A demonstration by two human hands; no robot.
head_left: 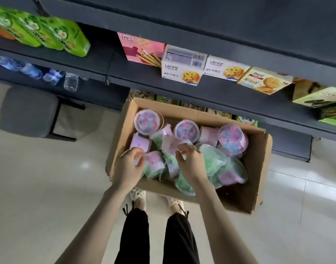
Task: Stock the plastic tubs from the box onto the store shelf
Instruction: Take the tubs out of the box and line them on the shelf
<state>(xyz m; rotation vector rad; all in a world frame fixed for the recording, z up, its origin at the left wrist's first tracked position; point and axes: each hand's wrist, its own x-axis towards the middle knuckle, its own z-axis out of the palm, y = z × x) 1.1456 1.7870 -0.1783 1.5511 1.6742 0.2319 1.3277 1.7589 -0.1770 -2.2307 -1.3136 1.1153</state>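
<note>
An open cardboard box (258, 168) stands on the floor under the dark shelf (144, 77), filled with several clear plastic tubs of pink, purple and green contents. Three tubs stand upright at the back, one at the left (148, 121), one in the middle (186, 130), one at the right (232, 139). Others lie on their sides. My left hand (129, 166) curls around a tub at the box's near left corner. My right hand (190, 162) closes its fingers on the rim of a tub (184, 144) in the middle, over a green tub (212, 160).
Biscuit boxes (182, 68) and a pink box (142, 48) line the shelf above the cardboard box. Green packs (49, 33) sit at upper left, water bottles (49, 76) below them. A grey stool (28, 111) stands left. My feet are just behind the cardboard box on the tiled floor.
</note>
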